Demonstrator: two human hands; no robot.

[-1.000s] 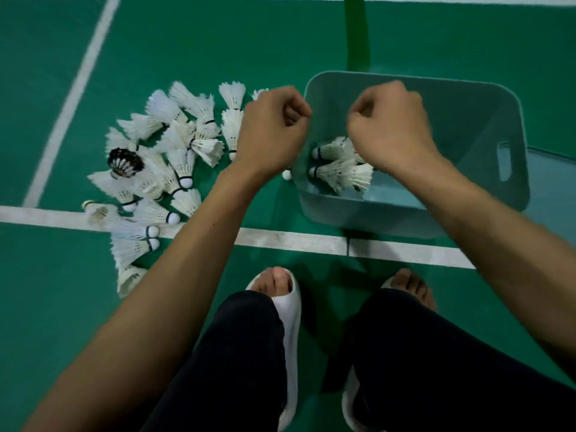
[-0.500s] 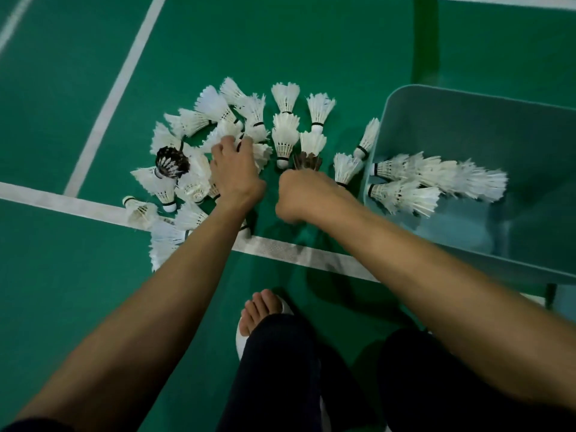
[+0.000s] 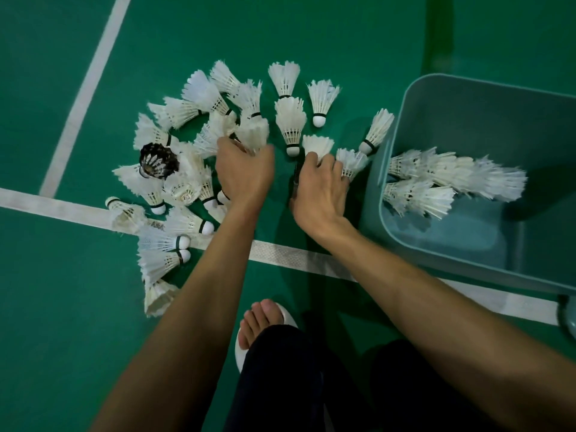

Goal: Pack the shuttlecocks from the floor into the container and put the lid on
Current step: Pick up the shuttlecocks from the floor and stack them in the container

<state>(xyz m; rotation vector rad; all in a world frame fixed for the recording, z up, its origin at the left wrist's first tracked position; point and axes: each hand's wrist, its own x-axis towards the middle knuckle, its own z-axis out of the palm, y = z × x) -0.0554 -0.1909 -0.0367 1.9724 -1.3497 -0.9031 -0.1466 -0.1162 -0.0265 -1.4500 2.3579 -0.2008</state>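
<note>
Several white feather shuttlecocks (image 3: 288,120) lie scattered on the green floor, with one black shuttlecock (image 3: 157,160) among them at the left. The teal plastic container (image 3: 374,194) stands at the right and holds several white shuttlecocks (image 3: 436,182) laid on their sides. My left hand (image 3: 244,176) reaches into the pile, its fingers curled round a white shuttlecock (image 3: 254,132). My right hand (image 3: 318,191) is beside it, fingertips pinching a white shuttlecock (image 3: 318,145) and touching another (image 3: 352,160) next to the container wall. A dark item under its thumb is mostly hidden.
White court lines (image 3: 280,254) cross the floor under the pile and my arms. My foot in a white slipper (image 3: 265,325) stands just behind the line. A teal piece (image 3: 567,313) shows at the right edge behind the container.
Both hands came from over the container down to the floor pile. The right hand slid right towards the shuttlecocks by the container wall, and the left hand's fingers closed on one.
</note>
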